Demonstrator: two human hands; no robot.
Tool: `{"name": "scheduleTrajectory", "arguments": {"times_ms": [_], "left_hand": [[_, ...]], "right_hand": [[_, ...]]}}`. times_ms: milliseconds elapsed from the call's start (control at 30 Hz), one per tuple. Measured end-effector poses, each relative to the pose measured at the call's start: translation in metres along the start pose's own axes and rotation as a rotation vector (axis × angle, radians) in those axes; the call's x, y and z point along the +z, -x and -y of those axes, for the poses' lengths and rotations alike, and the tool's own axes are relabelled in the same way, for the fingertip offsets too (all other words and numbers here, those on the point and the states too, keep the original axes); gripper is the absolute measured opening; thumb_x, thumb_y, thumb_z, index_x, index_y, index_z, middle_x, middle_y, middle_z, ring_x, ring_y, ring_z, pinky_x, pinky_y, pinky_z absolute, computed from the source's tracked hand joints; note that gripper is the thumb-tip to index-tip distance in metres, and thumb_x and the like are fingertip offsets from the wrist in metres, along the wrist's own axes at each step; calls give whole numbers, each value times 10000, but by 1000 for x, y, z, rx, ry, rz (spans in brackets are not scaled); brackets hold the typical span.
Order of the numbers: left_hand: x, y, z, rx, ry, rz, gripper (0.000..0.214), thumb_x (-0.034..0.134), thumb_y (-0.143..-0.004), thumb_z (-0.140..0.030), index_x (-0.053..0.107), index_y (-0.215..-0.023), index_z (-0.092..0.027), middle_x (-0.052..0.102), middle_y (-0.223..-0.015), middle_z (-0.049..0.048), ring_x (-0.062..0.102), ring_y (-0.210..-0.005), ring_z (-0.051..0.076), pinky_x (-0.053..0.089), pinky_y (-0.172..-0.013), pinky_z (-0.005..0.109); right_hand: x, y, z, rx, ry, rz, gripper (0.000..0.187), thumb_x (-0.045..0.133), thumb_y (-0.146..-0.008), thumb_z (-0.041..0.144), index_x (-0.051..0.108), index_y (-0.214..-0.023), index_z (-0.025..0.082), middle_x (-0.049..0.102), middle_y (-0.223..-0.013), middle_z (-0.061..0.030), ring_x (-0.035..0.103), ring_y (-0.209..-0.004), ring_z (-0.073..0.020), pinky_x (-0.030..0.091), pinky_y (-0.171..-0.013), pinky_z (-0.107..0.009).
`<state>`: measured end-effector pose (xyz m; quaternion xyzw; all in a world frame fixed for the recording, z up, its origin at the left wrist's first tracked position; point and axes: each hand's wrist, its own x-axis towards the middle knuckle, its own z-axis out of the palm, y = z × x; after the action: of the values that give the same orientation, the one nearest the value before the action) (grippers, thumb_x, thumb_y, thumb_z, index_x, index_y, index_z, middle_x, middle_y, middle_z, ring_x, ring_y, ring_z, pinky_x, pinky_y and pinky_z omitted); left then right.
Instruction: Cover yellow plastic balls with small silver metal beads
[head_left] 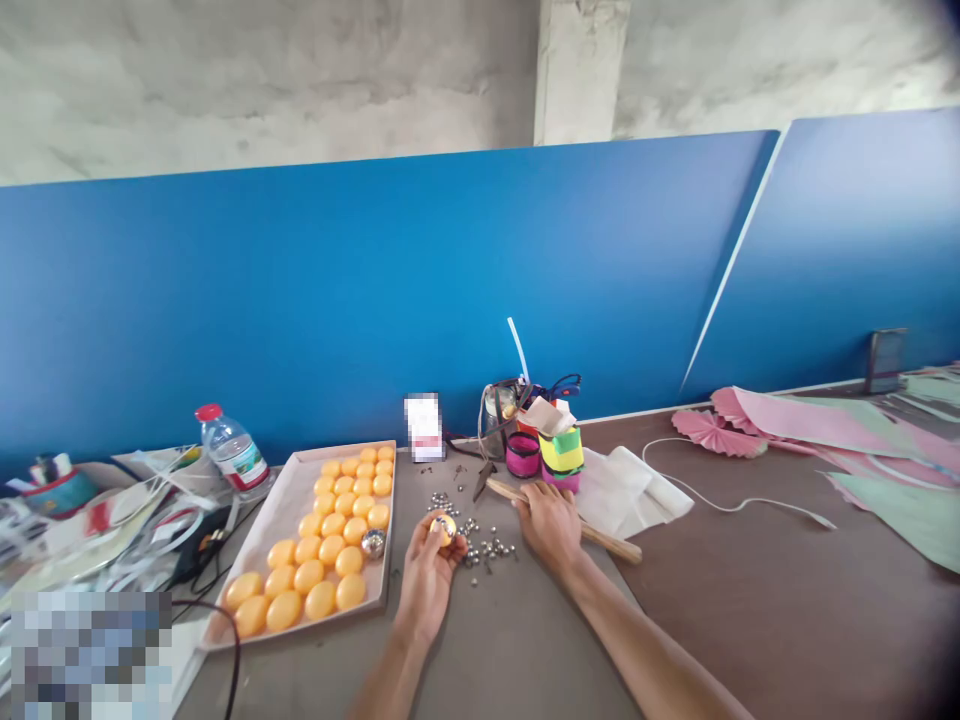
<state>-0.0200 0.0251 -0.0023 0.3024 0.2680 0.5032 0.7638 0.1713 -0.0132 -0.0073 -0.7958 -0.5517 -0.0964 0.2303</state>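
Note:
My left hand [429, 570] is closed around an orange ball [443, 529], which looks like a table tennis ball, with a shiny or dark spot on its upper face. My right hand [551, 522] grips the wooden handle of a hammer [615, 544]; its dark head points away to the left, resting on or just above the table. Small shiny metal pieces [491, 549], some like little bells or balls, lie scattered between my hands. To the left stands a shallow tray [300, 627] holding rows of orange balls [331, 549] and one silver ball [373, 543].
Behind the hammer are rolls of coloured tape [562, 452] and a holder with tools [499, 415]. A phone [425, 425] leans at the blue partition [337, 290]. A bottle [238, 455] and clutter stand left; white cloth [634, 490], a cable [720, 503] and pink sheets [810, 420] lie right.

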Motion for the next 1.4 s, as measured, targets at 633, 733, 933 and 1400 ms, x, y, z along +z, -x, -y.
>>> {"name": "scheduleTrajectory", "arguments": {"times_ms": [633,733,933,1400], "left_hand": [[2,2,4,-20,-51,27,292,670,-703,-315,583,-952,-190,602,-737,-13,600,-628,120,481,-639,257],[4,4,5,-24,-54,39,277,673,-699,-315,589,-930,-188,601,-729,-12,597,-620,118,481,-627,254],[3,5,2,-41,-28,24,308,675,-700,-299,578,-971,-189,618,-751,3,620,-659,140,492,-660,276],[7,4,-8,-151,114,51,401,648,-735,-254,537,-1120,-228,636,-798,20,606,-661,114,501,-651,243]], "right_hand": [[20,8,18,-376,-247,193,211,426,-830,131,620,-785,200,609,-818,-26,546,-835,-143,358,-770,-246],[21,7,16,-361,-312,187,194,437,-818,127,607,-755,197,604,-800,-17,551,-818,-137,366,-767,-241],[19,7,15,-301,-546,46,171,398,-795,120,557,-773,179,595,-834,-48,550,-828,-156,394,-755,-260],[5,11,45,164,-1334,225,145,534,-728,327,519,-679,191,441,-492,47,415,-424,-101,324,-436,-223]]}}
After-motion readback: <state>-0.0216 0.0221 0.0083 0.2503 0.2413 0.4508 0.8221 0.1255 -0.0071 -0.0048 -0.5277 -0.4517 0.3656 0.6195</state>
